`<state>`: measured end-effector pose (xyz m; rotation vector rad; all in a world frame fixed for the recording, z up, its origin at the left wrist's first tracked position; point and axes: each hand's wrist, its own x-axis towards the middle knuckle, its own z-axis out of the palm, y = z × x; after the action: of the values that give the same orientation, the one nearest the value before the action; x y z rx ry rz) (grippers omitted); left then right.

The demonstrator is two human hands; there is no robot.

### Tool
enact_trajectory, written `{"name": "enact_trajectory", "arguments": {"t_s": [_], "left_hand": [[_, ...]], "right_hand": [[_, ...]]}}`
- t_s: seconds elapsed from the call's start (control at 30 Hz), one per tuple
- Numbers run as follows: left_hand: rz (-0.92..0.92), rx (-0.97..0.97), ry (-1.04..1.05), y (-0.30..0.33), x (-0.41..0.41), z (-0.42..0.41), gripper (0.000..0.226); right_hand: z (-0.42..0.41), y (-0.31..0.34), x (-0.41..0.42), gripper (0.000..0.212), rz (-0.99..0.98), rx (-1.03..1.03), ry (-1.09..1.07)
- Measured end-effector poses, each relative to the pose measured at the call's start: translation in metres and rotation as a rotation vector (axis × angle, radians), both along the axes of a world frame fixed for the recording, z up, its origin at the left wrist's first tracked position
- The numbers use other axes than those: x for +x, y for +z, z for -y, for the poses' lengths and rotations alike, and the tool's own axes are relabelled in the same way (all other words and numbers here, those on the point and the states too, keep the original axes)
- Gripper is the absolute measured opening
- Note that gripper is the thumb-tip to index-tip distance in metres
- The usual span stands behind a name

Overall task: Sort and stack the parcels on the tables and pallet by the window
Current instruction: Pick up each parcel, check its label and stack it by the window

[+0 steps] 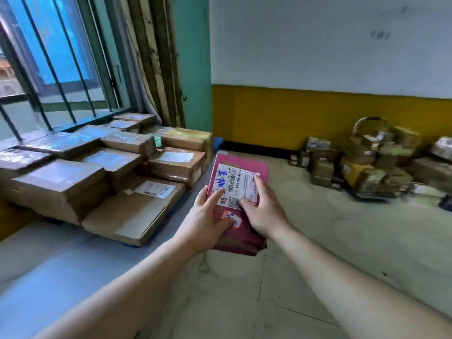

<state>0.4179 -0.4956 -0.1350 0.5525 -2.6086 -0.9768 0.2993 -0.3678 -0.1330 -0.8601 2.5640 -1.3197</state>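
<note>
- Brown cardboard parcels (pixel 102 172) with white labels lie stacked on the grey table (pixel 49 272) beside the barred window (pixel 56 57).
- My left arm reaches forward over the table edge; my left hand (pixel 208 216) grips the flat pink parcel (pixel 241 231) on its left side, thumb on top, forefinger on its white shipping label (pixel 234 185).
- My right hand (pixel 263 206) holds the right edge, fingers curled onto the label.
- The parcel hangs just beyond the table's corner.
- More boxes (pixel 371 162) sit piled by the yellow wall.
</note>
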Motion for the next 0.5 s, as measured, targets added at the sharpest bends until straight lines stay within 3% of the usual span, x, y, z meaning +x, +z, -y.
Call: {"name": "enact_trajectory", "arguments": {"t_s": [0.5], "left_hand": [[-0.062, 0.002, -0.13, 0.025, -0.245, 0.113, 0.077]], "right_hand": [[0.098, 0.031, -0.229, 0.072, -0.047, -0.017, -0.108]]}}
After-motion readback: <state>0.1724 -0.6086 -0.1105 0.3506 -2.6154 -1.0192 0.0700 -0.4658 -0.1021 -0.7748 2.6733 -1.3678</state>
